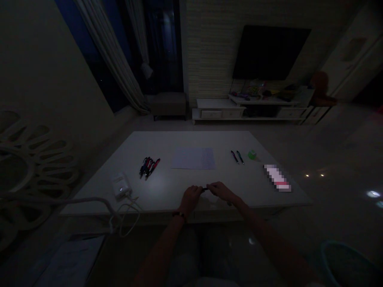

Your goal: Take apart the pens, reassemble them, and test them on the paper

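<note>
The room is dim. Both my hands meet over the near edge of a white table. My left hand and my right hand are closed in a pinch on the two ends of a small dark pen held level between them. A sheet of lined paper lies just beyond the hands. A bundle of several pens rests to the left of the paper. Two more pens lie to its right, beside a small green object.
A white charger block with trailing cable sits at the table's near left. A blurred white and pink item lies near the right edge. Beyond are a TV, a low white cabinet, a stool and curtains.
</note>
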Demonstrator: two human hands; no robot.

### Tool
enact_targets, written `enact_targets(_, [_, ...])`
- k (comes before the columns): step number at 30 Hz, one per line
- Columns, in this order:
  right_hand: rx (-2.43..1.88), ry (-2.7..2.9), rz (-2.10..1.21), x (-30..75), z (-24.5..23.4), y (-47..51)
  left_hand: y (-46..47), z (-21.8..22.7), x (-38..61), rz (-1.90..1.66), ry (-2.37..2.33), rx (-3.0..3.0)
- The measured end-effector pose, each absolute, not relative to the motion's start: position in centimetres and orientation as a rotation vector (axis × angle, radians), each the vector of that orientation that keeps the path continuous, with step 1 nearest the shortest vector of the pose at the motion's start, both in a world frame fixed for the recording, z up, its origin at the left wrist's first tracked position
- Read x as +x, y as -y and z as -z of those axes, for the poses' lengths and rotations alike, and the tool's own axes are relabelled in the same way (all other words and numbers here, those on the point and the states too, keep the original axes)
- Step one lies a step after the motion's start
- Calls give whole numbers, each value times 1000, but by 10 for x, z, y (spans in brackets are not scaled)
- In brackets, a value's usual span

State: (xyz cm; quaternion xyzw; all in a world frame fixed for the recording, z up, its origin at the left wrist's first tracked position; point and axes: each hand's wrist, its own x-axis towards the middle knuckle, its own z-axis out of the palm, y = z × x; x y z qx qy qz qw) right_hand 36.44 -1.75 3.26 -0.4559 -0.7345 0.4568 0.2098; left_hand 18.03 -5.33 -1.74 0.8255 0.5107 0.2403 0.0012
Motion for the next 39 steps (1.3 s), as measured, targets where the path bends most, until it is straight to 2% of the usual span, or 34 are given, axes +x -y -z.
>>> enact_targets(3, [-1422,1772,-1521,358,-21,20,56,14,180,-750,-1609,2607])
enact_targets(8, [-1419,1766,-1549,366,-26,20,55,14,181,-907,-1534,2369])
enact_targets(11, [-1323,1811,-1358,379,-39,27,51,7,187,-1244,-1572,1757])
enact_targets(14, [-1175,1877,-1105,382,-46,46,48,-12,201,-1465,-1342,1055])
enact_targets(19, [-1001,1870,-979,358,-50,67,51,-41,231,-1341,-873,643])
enact_targets(25, [-1076,1311,-679,357,-76,22,55,-42,228,-1043,-911,920])
enact_targets(28, [-905,921,-944,370,-86,-22,42,-34,205,-921,-1039,1122])
enact_targets(32, [-696,714,-1364,385,-83,-81,5,-23,165,-1096,-1276,1287])
enact_targets(39, [-649,626,-1492,372,-63,-159,-80,-1,132,-1134,-1719,1927])
